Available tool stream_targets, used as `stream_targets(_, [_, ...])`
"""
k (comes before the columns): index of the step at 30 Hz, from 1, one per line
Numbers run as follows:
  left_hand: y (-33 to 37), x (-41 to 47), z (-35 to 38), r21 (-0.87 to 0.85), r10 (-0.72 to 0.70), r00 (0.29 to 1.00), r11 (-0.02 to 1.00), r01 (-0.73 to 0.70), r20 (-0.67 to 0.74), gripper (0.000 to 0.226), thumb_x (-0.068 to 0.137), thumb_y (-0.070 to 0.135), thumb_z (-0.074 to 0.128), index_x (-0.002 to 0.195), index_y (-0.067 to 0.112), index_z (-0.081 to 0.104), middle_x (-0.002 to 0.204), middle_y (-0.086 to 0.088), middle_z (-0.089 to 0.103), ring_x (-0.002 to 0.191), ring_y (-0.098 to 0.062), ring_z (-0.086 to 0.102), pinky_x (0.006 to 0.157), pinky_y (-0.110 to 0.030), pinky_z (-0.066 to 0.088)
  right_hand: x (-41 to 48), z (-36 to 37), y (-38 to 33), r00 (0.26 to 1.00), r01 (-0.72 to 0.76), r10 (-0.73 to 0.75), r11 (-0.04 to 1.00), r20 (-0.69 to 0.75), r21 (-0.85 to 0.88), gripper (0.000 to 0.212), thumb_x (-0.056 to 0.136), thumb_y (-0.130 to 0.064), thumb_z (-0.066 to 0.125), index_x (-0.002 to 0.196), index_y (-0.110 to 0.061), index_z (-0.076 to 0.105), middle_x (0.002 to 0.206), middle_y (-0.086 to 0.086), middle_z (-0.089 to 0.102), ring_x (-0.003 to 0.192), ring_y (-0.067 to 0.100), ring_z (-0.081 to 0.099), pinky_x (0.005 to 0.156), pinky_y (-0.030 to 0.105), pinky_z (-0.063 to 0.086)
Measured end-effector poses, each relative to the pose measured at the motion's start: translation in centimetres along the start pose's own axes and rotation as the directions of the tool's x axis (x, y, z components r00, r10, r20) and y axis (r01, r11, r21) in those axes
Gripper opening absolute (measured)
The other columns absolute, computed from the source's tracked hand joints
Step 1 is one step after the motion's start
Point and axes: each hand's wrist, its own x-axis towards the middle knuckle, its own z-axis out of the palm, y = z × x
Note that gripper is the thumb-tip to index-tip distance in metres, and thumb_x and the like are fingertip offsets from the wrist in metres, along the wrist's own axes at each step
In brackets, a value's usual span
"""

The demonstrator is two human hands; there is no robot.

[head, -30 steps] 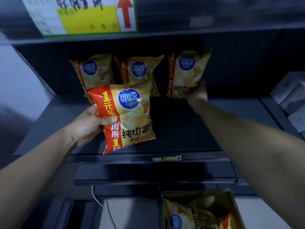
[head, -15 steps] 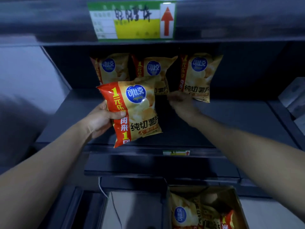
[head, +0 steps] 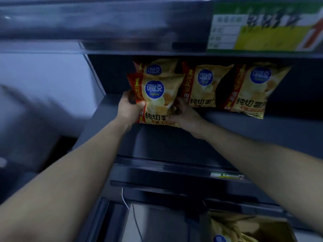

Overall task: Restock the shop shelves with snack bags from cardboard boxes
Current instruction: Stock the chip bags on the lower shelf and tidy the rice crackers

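Note:
A yellow and red chip bag [head: 157, 96] with a blue round logo stands upright on the dark shelf [head: 174, 142], in front of another bag [head: 155, 67] at the back left. My left hand [head: 130, 110] grips its left edge. My right hand [head: 183, 114] holds its lower right corner with curled fingers. Two more bags of the same kind, a middle bag [head: 204, 84] and a right bag [head: 253, 88], stand along the back of the shelf. The cardboard box [head: 248, 227] at the bottom right holds more bags.
A price label [head: 262, 27] with a yellow field and red arrow hangs on the shelf edge above. A white wall panel [head: 43, 75] closes the shelf's left side. A thin white cable [head: 129, 210] hangs below the shelf front. A small tag [head: 225, 175] sits on the front rail.
My left hand has carried the bag back and left, up against the rear left bag. My right hand left the right bag and came over to grasp this bag's lower right corner. The view swung left.

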Motion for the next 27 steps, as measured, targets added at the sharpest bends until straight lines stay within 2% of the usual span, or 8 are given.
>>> stream_targets(3, [-0.8,1.5,0.2,0.024,-0.041,0.998,0.999,0.042,-0.045,0.049,0.088,0.004,0.059,0.134,0.008,0.043,0.111,-0.001,0.055,0.101,-0.015,0.053,0.081,-0.028,0.046,1.2,0.6,0.2,0.999,-0.04,0.04,0.998,0.003,-0.046,0.086,0.082,-0.017,0.068,0.151,-0.026,0.016,0.152,-0.003,0.033,0.137,0.016,0.033,0.114,0.036,0.031])
stream_targets(7, [-1.4,2.3,0.2,0.043,-0.057,0.997,0.997,0.059,-0.042,0.047,0.086,0.009,0.061,0.132,0.009,0.047,0.112,-0.001,0.058,0.101,-0.017,0.058,0.07,-0.023,0.049,1.5,0.7,0.3,0.997,-0.073,0.073,0.996,-0.005,-0.048,0.085,0.086,-0.015,0.062,0.151,-0.031,0.01,0.155,-0.003,0.026,0.14,0.017,0.028,0.115,0.035,0.029])
stream_targets(10, [-1.7,1.9,0.0,0.098,-0.05,0.998,0.994,0.055,-0.049,0.034,0.086,0.006,0.059,0.118,0.013,0.053,0.106,0.001,0.058,0.098,-0.017,0.058,0.077,-0.03,0.052,0.3,0.7,0.1,0.999,-0.048,0.046,0.997,-0.019,-0.061,0.082,0.089,-0.01,0.059,0.151,-0.029,0.01,0.154,-0.003,0.028,0.14,0.017,0.029,0.11,0.026,0.029])
stream_targets(13, [-1.9,0.8,-0.1,0.121,-0.036,0.988,0.991,0.054,-0.151,0.019,0.086,0.003,0.054,0.096,0.018,0.048,0.084,0.005,0.051,0.082,-0.013,0.051,0.07,-0.023,0.047,-1.8,0.2,-0.2,0.994,-0.036,0.027,0.995,-0.104,-0.093,0.067,0.091,-0.009,0.056,0.149,-0.017,0.024,0.148,0.003,0.038,0.136,0.019,0.037,0.102,0.021,0.031])
stream_targets(16, [-1.4,-1.2,0.2,0.066,0.004,0.976,0.998,0.01,-0.216,0.03,0.088,-0.003,0.042,0.074,0.024,0.044,0.075,0.008,0.047,0.076,-0.012,0.047,0.063,-0.019,0.041,-5.0,-1.0,-0.6,0.991,-0.059,0.044,0.992,-0.126,-0.114,0.044,0.093,-0.005,0.051,0.136,-0.011,0.046,0.134,0.007,0.053,0.123,0.018,0.05,0.092,0.018,0.037])
stream_targets(19, [-0.6,-5.7,2.3,0.05,0.082,0.993,0.996,-0.078,-0.085,0.034,0.088,-0.01,0.044,0.071,0.02,0.047,0.074,0.007,0.048,0.068,-0.005,0.046,0.063,-0.012,0.04,-9.8,-2.7,0.2,0.986,-0.071,0.045,0.985,-0.16,-0.157,0.031,0.093,-0.002,0.049,0.123,-0.006,0.058,0.113,0.01,0.064,0.104,0.015,0.058,0.086,0.018,0.043])
stream_targets(22, [-1.1,-11.5,6.2,0.176,0.139,0.98,0.971,-0.164,0.146,0.02,0.084,-0.012,0.05,0.09,0.003,0.063,0.078,-0.003,0.056,0.07,-0.011,0.051,0.063,-0.015,0.041,-15.4,-4.5,2.5,0.979,-0.117,0.093,0.985,-0.182,-0.129,0.026,0.091,0.004,0.048,0.113,-0.001,0.061,0.097,0.014,0.064,0.083,0.017,0.059,0.073,0.02,0.047])
stream_targets(27, [-4.7,-23.0,13.6,0.274,-0.077,0.8,0.955,-0.112,0.595,0.02,0.084,-0.01,0.056,0.093,0.007,0.061,0.062,0.001,0.052,0.05,-0.005,0.05,0.055,-0.02,0.042,-25.2,-7.3,10.4,0.949,-0.287,0.242,0.929,-0.203,-0.235,0.023,0.081,0.007,0.06,0.075,-0.015,0.065,0.081,0.014,0.063,0.066,0.017,0.054,0.067,0.027,0.043])
